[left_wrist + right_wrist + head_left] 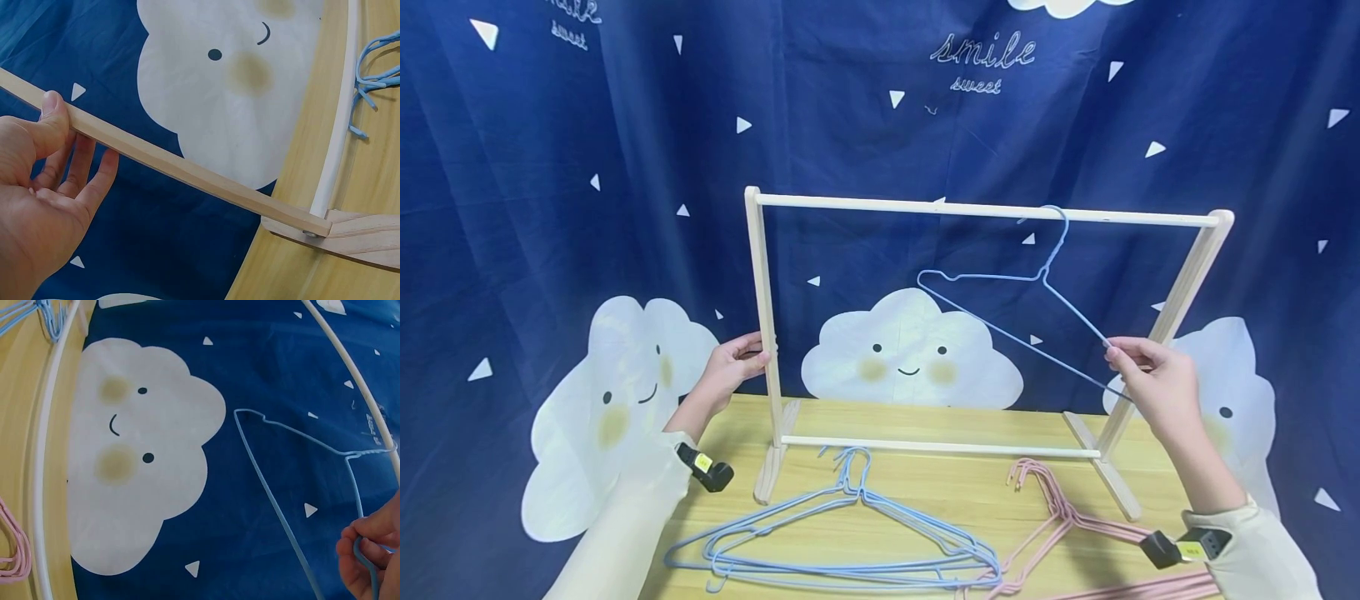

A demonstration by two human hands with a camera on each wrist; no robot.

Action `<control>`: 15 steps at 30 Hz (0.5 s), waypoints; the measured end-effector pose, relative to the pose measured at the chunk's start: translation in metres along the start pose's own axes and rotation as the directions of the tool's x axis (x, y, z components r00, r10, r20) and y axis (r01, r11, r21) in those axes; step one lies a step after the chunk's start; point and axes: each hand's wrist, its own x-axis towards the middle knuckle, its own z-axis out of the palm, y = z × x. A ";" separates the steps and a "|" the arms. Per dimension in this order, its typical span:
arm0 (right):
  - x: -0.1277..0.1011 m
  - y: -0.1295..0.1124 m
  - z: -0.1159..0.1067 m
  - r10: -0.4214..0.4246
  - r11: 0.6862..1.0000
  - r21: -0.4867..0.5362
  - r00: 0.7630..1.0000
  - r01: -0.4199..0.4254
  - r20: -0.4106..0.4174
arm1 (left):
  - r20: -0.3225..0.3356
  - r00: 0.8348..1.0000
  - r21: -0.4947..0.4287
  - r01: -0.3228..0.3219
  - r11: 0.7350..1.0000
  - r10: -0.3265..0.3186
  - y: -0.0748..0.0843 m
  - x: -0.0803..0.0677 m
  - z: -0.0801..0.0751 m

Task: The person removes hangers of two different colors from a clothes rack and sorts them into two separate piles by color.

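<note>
A wooden clothes rack with a white top rail stands on the table. My left hand grips its left post, thumb on one side and fingers on the other in the left wrist view. In my right hand the lower right corner of a blue wire hanger is pinched between thumb and fingers. The hanger tilts, its left end higher, and its hook loops over the top rail. In the right wrist view the thumb and fingertips close round the blue wire.
Several blue hangers lie piled on the table in front of the rack. Pink hangers lie to their right, partly under my right forearm. Behind the rack hangs a dark blue curtain with clouds. The rack's feet rest on the wooden table.
</note>
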 end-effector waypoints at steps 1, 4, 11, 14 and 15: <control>0.000 -0.001 0.000 0.005 1.000 -0.006 1.000 -0.005 -0.008 | -0.001 1.000 0.001 0.001 1.000 -0.001 0.000 0.000 0.000; 0.000 -0.003 0.001 0.028 0.999 -0.017 0.999 -0.029 -0.034 | -0.001 1.000 0.009 0.006 1.000 -0.006 0.000 0.000 0.000; 0.003 -0.009 0.005 0.033 0.999 0.010 0.992 -0.032 -0.119 | 0.001 1.000 0.013 0.013 1.000 -0.013 0.001 0.000 -0.001; 0.004 -0.015 0.007 0.011 1.000 0.028 0.989 -0.007 -0.150 | -0.002 1.000 0.013 0.015 1.000 -0.015 0.001 0.000 0.000; 0.004 -0.016 0.007 0.002 0.999 0.035 0.987 0.003 -0.158 | -0.003 1.000 0.013 0.015 1.000 -0.015 0.001 -0.001 0.000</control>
